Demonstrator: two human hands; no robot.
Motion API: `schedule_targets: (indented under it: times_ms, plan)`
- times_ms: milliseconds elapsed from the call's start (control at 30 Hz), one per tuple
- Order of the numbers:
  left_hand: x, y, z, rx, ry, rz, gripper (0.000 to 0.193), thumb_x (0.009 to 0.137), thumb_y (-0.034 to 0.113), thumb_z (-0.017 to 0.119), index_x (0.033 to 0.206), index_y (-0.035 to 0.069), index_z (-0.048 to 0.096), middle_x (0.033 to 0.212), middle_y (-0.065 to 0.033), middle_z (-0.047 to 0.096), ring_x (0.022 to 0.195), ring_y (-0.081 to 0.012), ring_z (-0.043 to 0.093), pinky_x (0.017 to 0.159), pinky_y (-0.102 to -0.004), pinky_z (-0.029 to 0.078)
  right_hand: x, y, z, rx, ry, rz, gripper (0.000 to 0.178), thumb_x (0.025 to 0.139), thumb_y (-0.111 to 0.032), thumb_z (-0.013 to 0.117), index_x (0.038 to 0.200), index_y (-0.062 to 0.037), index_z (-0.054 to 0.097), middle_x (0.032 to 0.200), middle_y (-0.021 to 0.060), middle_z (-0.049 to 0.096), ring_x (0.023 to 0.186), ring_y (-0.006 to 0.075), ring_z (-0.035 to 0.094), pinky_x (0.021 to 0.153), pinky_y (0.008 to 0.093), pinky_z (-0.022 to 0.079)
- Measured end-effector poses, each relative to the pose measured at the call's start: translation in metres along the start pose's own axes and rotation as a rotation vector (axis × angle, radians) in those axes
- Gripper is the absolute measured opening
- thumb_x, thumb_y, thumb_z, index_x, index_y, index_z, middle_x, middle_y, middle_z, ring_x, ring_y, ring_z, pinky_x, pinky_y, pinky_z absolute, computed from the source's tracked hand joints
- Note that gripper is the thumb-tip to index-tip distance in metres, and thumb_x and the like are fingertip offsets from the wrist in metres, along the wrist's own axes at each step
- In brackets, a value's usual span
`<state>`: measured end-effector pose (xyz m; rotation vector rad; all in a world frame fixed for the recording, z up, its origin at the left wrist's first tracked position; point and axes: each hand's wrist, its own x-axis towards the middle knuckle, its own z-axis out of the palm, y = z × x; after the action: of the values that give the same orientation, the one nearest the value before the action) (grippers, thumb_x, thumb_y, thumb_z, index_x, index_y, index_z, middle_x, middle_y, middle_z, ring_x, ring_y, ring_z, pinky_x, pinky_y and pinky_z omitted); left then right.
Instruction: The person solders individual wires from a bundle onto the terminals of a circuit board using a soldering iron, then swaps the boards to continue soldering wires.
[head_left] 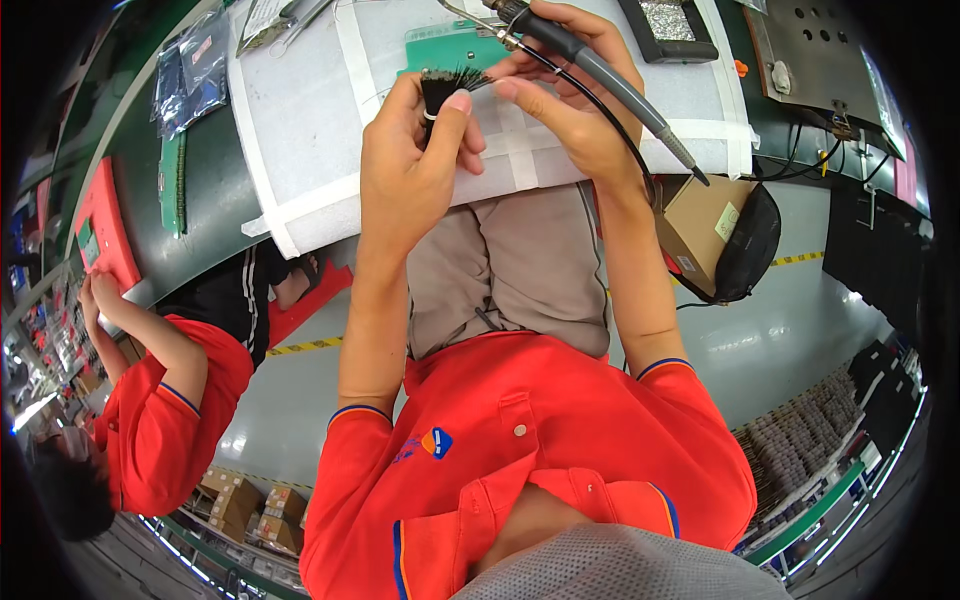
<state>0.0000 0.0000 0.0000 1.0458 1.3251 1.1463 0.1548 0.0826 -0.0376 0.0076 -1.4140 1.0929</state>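
Above the white mat (300, 130), the left hand (405, 165) grasps a black bristly bundle (437, 92); also over the mat, the right hand (588, 110) grips a grey-handled tool (600, 72), fingertips at the bundle's strands. On the mat lies a green board (450, 52).

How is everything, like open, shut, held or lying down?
Left hand: closed around the black bundle.
Black bundle: held, bristly ends fanned out.
Right hand: gripping the grey tool.
Grey tool: held, on or off unclear.
Green board: lying on the white mat.
Black box: open, silvery stuff inside.
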Motion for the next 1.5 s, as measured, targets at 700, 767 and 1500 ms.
schedule_targets:
  times_ms: [700, 767, 1500]
  plan:
    - [0.004, 0.0, 0.006, -0.194, 0.083, -0.012, 0.018, 0.094, 0.012, 0.064, 0.095, -0.005, 0.06, 0.077, -0.0105, 0.066, 0.063, -0.0141, 0.064, 0.058, -0.0265, 0.053, 0.008, -0.03, 0.015, -0.075, 0.37, 0.648, 0.061, 0.079, 0.009, 0.071, 0.132, -0.0008, 0.043, 0.101, 0.0066, 0.058, 0.086, 0.0117, 0.061, 0.073, 0.0231, 0.051]
    - [0.004, -0.001, 0.006, -0.198, 0.074, -0.005, 0.018, 0.094, 0.012, 0.064, 0.095, -0.006, 0.06, 0.077, -0.0106, 0.065, 0.062, -0.0142, 0.064, 0.058, -0.0264, 0.053, 0.007, -0.028, 0.015, -0.107, 0.416, 0.63, 0.061, 0.079, 0.01, 0.071, 0.132, -0.0007, 0.043, 0.101, 0.0073, 0.058, 0.085, 0.0123, 0.062, 0.072, 0.0233, 0.052]
    - [0.005, 0.002, -0.045, 0.0, 0.144, -0.047, 0.014, 0.089, 0.012, 0.067, 0.087, -0.002, 0.063, 0.07, -0.0038, 0.062, 0.053, -0.0053, 0.05, 0.047, -0.0206, 0.035, -0.008, -0.018, 0.014, -0.487, 0.357, 0.423, 0.028, 0.088, 0.0, 0.064, 0.115, 0.0023, 0.058, 0.086, 0.0078, 0.062, 0.072, 0.0129, 0.058, 0.069, 0.0277, 0.05]
